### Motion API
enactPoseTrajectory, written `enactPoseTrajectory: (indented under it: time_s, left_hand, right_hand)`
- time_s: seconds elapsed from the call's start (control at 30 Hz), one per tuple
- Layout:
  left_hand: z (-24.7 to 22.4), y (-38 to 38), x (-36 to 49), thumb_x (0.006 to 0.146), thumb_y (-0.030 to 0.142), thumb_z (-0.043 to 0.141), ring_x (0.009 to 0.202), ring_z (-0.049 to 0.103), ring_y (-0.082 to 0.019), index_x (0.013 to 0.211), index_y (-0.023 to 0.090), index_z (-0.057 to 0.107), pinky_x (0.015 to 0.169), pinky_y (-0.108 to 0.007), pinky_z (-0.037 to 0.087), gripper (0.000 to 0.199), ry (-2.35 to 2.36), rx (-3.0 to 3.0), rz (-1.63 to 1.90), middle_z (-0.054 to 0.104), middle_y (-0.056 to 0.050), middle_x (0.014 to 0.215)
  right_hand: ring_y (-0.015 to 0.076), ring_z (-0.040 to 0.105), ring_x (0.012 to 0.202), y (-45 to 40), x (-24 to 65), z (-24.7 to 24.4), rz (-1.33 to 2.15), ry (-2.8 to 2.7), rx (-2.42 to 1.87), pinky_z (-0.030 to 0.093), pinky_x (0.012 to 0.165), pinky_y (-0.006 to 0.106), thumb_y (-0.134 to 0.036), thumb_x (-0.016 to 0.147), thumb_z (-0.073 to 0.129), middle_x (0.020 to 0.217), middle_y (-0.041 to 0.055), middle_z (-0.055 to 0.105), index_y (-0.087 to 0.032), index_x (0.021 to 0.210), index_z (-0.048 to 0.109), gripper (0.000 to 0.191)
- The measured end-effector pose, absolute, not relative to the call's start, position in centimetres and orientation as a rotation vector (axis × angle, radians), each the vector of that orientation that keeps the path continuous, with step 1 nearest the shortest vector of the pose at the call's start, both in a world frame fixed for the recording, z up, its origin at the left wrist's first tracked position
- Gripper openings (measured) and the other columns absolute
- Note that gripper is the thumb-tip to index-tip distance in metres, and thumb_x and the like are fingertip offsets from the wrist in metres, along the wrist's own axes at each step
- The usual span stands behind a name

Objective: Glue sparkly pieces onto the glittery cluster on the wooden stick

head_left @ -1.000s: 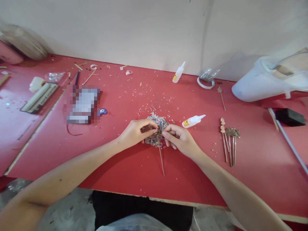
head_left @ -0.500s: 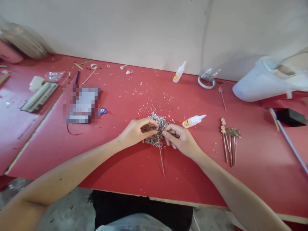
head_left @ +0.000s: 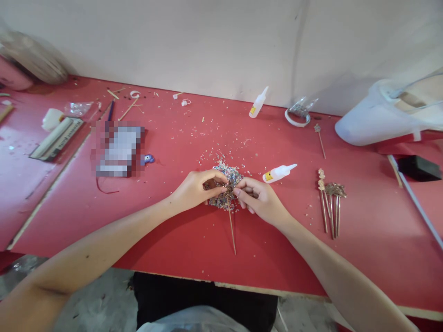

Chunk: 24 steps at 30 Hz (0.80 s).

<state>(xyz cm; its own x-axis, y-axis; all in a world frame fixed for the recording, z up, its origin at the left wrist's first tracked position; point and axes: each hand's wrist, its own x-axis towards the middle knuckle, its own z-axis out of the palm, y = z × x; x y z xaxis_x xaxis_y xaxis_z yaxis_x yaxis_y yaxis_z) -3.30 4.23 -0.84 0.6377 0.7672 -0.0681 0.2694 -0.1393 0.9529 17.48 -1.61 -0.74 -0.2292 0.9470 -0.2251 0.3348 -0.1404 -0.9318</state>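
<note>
one stick (head_left: 231, 228), top seemingly pinched between fingertips of left hand (head_left: 194, 189) and right hand (head_left: 260, 197)

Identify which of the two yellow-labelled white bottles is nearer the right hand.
The bottle just beyond the right hand, nozzle pointing rightward; the other bottle is farther back, near the wall.

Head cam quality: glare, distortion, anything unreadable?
Head view, left: pale glare on the red table; blocky pixelation over a flat object. Head view, right: white container leans outward, probably wide-lens stretch. Head view, centre: fine detail between left hand and right hand too soft to read.
</note>
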Motion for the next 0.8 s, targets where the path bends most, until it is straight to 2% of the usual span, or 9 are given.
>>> enactPoseTrajectory:
  time_s: [0.57,0.8]
  left_hand:
    - [-0.86,4.15,-3.21,0.083,0.029,0.061,0.056,0.059,-0.008,0.099,0.017,0.062,0.042,-0.014,0.048,0.02,0.842,1.727,0.559,0.067,-0.004,0.09]
    - [-0.37,4.02,-3.09,0.084,0.024,0.059,0.063,0.062,-0.009,0.097,0.018,0.062,0.055,-0.017,0.052,0.015,0.851,1.786,0.572,0.067,-0.003,0.09]
  right_hand:
    - [0.0044,0.041,0.038,-1.69,17.4,-0.62,1.379,-1.55,-1.462,0.033,0.04,0.019,-0.038,0.09,0.053,0.053,-0.0061,0.052,-0.02,0.079,0.051,0.022]
    - [0.0043,0.041,0.038,-1.66,17.35,-0.71,1.376,-1.548,-1.462,0.032,0.04,0.019,-0.038,0.091,0.053,0.054,-0.0062,0.052,-0.02,0.079,0.051,0.022]
